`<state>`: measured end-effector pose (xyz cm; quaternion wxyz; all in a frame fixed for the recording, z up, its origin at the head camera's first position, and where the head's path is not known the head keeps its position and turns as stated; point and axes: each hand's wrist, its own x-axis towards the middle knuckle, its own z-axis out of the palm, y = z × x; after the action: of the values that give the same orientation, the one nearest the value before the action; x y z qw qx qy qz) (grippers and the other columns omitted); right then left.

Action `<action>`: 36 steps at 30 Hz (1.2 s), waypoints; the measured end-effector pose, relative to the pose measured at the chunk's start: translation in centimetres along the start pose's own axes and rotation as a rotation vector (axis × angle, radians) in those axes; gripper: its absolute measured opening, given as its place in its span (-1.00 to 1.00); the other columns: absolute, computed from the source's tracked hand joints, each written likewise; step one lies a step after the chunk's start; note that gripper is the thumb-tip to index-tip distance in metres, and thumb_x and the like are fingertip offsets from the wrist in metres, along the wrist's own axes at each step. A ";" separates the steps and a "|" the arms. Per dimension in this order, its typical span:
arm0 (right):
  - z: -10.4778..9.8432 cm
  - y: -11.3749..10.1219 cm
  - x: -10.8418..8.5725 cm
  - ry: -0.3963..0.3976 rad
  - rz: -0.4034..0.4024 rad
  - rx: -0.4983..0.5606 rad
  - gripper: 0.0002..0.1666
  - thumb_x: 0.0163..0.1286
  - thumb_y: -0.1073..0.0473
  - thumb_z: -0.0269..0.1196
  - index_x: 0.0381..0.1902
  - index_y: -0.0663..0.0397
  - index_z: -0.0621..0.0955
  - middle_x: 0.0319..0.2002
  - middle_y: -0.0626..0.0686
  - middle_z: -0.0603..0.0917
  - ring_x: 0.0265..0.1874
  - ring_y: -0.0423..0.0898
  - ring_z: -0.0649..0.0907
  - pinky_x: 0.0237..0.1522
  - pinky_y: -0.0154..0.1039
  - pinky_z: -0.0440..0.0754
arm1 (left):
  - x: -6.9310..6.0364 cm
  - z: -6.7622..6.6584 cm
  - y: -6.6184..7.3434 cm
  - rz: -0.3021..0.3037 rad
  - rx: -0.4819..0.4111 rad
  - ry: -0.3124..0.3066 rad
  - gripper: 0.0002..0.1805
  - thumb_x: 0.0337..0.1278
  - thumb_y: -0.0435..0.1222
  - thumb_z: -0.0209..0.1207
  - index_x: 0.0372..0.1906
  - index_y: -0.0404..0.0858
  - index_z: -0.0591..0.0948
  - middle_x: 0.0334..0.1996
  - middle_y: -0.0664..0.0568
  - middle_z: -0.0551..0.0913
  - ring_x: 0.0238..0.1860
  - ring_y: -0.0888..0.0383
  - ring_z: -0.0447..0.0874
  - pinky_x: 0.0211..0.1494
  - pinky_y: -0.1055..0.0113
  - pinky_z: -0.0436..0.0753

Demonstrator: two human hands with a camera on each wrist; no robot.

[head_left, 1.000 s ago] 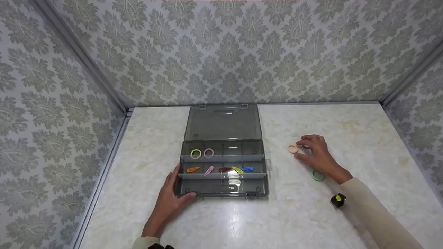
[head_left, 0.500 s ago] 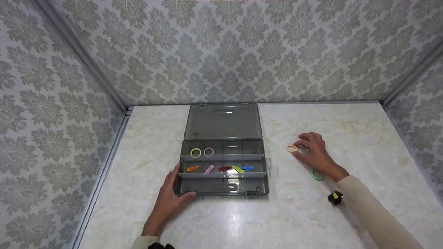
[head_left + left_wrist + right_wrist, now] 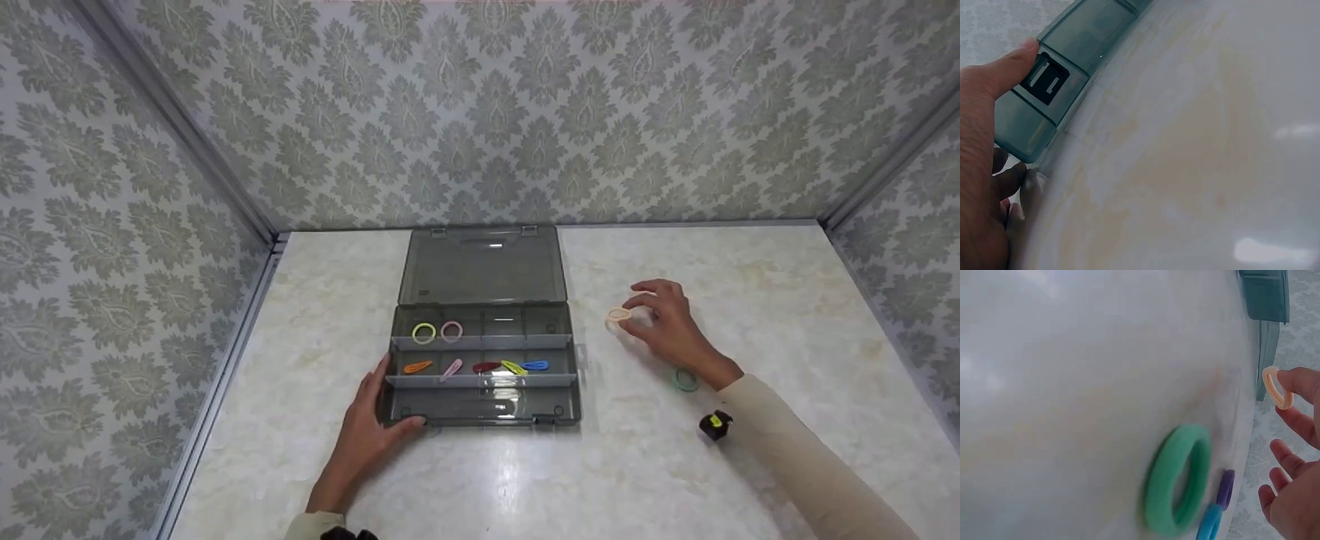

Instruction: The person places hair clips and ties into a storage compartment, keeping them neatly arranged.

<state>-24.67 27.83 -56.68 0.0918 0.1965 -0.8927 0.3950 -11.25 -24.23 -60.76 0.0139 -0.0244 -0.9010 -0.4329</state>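
A peach hair tie is pinched between the thumb and index finger of my right hand, lifted off the table to the right of the box. In the right wrist view the hair tie hangs at those fingertips. My left hand holds the front left corner of a grey see-through organizer box, its thumb on the front wall and fingers along the left side. The lid lies back. Yellow and pink hair ties sit in the back row; several snap clips lie in the middle row.
A green hair tie lies on the table beneath my right wrist. Blue and purple hair ties lie beyond it in the right wrist view. Patterned wall panels close off the back and both sides.
My right hand has lifted the peach hair tie and moved slightly left and away from me, towards the box. The left hand and the box have stayed put.
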 end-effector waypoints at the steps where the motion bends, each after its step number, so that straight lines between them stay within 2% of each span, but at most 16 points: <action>1: 0.1 -0.2 0.2 0.005 -0.013 0.008 -0.81 0.41 0.31 0.55 -0.06 0.21 0.80 0.34 0.35 0.57 0.43 0.39 0.32 0.36 0.42 0.28 | 0.0 0.0 -0.1 0.000 -0.004 0.002 0.31 0.14 0.13 0.63 0.83 -0.08 0.09 0.75 -0.22 0.19 0.74 -0.33 0.08 0.76 -0.28 0.06; 6: 0.8 -1.4 1.2 0.029 -0.055 0.051 -0.80 0.39 0.33 0.56 -0.06 0.22 0.80 0.32 0.38 0.58 0.42 0.41 0.33 0.42 0.48 0.20 | -0.2 0.0 -0.2 0.011 -0.014 0.016 0.31 0.13 0.11 0.64 0.82 -0.08 0.10 0.74 -0.22 0.21 0.74 -0.34 0.09 0.75 -0.30 0.07; 15: 2.2 -3.6 3.3 0.037 -0.079 0.014 -0.75 0.38 0.27 0.59 -0.04 0.21 0.81 0.31 0.31 0.61 0.41 0.34 0.39 0.37 0.45 0.35 | -0.2 0.0 -0.1 -0.020 -0.016 0.002 0.28 0.16 0.12 0.62 0.82 -0.06 0.10 0.75 -0.24 0.17 0.74 -0.42 -0.01 0.71 -0.39 0.11; 24: 4.3 -6.2 4.8 -0.041 -0.112 0.055 -0.77 0.41 0.23 0.58 -0.05 0.17 0.81 0.32 0.29 0.60 0.42 0.30 0.38 0.44 0.40 0.27 | -0.3 0.0 -0.3 0.006 -0.024 0.003 0.27 0.16 0.10 0.62 0.82 -0.08 0.12 0.73 -0.31 0.18 0.72 -0.48 0.00 0.67 -0.44 0.17; 31: 6.2 -7.8 5.9 -0.088 -0.162 0.018 -0.74 0.40 0.15 0.60 -0.05 0.15 0.82 0.30 0.28 0.61 0.41 0.31 0.40 0.45 0.43 0.26 | -0.2 -0.1 -0.4 0.026 -0.021 0.008 0.26 0.17 0.08 0.62 0.82 -0.10 0.12 0.73 -0.30 0.19 0.71 -0.48 0.02 0.66 -0.44 0.18; 36: 7.2 -8.8 6.4 -0.127 -0.179 0.030 -0.72 0.41 0.16 0.60 -0.03 0.18 0.83 0.30 0.29 0.61 0.40 0.33 0.40 0.46 0.45 0.23 | -0.2 -0.1 -0.3 0.027 -0.019 0.005 0.26 0.17 0.08 0.62 0.81 -0.11 0.12 0.73 -0.29 0.19 0.72 -0.48 0.03 0.66 -0.45 0.19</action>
<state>-26.83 15.36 -53.55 0.0670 0.3014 -0.8697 0.3851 -11.02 -24.56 -60.95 0.0216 -0.0357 -0.8963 -0.4415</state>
